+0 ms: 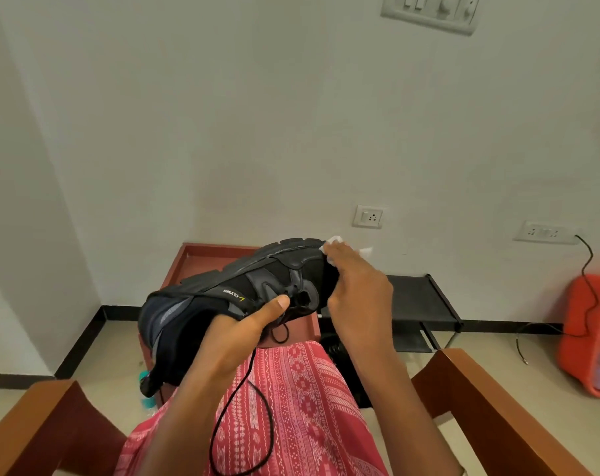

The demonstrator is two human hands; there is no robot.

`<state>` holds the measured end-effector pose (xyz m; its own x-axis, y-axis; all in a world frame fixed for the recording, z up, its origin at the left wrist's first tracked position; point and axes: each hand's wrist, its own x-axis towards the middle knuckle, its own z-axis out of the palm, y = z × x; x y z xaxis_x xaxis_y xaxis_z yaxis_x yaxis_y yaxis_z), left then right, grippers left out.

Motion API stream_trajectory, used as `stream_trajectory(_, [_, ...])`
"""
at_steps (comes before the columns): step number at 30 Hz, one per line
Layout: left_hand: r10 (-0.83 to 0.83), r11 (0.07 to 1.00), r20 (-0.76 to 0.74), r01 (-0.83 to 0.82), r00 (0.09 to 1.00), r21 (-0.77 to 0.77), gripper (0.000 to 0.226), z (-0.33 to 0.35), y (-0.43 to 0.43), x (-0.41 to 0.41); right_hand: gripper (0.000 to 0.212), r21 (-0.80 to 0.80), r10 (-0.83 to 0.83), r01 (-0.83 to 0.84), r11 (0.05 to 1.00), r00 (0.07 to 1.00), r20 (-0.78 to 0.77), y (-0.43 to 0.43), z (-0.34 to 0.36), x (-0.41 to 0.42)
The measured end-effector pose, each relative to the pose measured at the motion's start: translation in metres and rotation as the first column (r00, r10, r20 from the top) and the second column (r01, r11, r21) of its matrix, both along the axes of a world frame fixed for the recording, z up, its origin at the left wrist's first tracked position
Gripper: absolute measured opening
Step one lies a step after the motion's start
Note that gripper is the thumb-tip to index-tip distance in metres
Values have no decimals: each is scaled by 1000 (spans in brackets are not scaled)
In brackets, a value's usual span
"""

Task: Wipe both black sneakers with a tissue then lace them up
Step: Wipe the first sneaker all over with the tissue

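Observation:
A black sneaker [257, 280] is held up over my lap, tipped on its side with the sole facing away and the toe at the right. My left hand [243, 334] grips it at the collar, thumb on the side near the eyelets. My right hand [353, 286] holds a white tissue [336, 243] against the toe end. A loose black lace [243, 417] hangs from the shoe in a loop over my red patterned lap. Another dark shoe [340, 352] lies on the floor below my right forearm, mostly hidden.
A red-brown low table [202, 254] stands behind the shoe, with a black shoe rack [425, 297] to its right. Wooden chair arms [498, 407] flank my lap. An orange plastic bin [590, 334] and a black cable sit at the far right.

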<state>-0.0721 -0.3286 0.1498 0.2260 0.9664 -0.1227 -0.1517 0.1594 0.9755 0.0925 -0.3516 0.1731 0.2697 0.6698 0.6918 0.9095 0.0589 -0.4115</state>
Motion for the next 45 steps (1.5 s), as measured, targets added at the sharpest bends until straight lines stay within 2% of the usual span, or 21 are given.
stream_trajectory(2, [-11,999,-68,14,998,31,25,1,-3,3,61,-76,42,-38,996,998,53,5,0,-6])
stream_trajectory(4, [-47,997,-77,52,996,63,38,2,-5,5,63,-127,110,-99,987,990,90,8,-1,-16])
stream_trajectory(7, [-102,991,36,98,994,92,38,4,-7,2,62,-213,249,-218,952,959,133,8,3,-24])
stream_trajectory(9, [-124,989,141,111,982,101,38,6,-7,-2,58,-275,351,-311,910,930,110,7,9,-23])
stream_trajectory(11, [-118,989,188,98,975,114,43,10,-6,-4,56,-245,389,-365,898,919,59,5,15,-18])
stream_trajectory(12, [-102,990,188,80,977,120,48,13,-7,-3,54,-219,368,-351,910,929,40,5,18,-16])
stream_trajectory(15, [-44,994,223,21,974,106,65,15,-6,-1,57,-144,173,-170,975,985,11,6,20,-9])
stream_trajectory(18, [-33,990,239,-1,971,143,74,16,-6,1,63,-183,41,-44,982,999,-20,7,20,-11])
stream_trajectory(22, [-54,987,163,28,985,156,69,16,-7,0,62,-228,128,-115,967,991,44,8,16,-29])
stream_trajectory(25, [-118,979,13,115,993,169,69,14,-8,1,51,-223,273,-251,942,959,77,9,14,-45])
stream_trajectory(28, [-34,978,-141,62,989,199,58,14,-11,2,43,-252,372,-337,907,922,108,8,12,-50])
stream_trajectory(30, [16,973,-217,35,976,228,73,14,-11,4,46,-235,392,-365,901,917,77,9,9,-43])
stream_trajectory(33, [28,974,-218,22,976,227,96,9,-5,1,54,-137,285,-278,951,958,33,11,-2,-24])
stream_trajectory(36, [27,981,-263,25,965,190,85,14,-9,2,62,-91,101,-105,990,994,-44,10,-13,-12])
stream_trajectory(38, [32,974,-254,27,967,226,84,19,-15,5,62,-84,33,-41,996,995,-90,7,-18,-15])
stream_trajectory(40, [39,972,-208,11,977,234,77,19,-17,10,60,-81,57,-66,995,992,-110,4,-21,-24])
stream_trajectory(42, [-6,962,-161,49,987,267,71,17,-15,11,53,-61,165,-172,983,980,-112,1,-22,-34])
stream_trajectory(45, [-21,949,-185,78,982,306,63,6,-7,10,48,-24,308,-311,950,947,-87,-3,-22,-45])
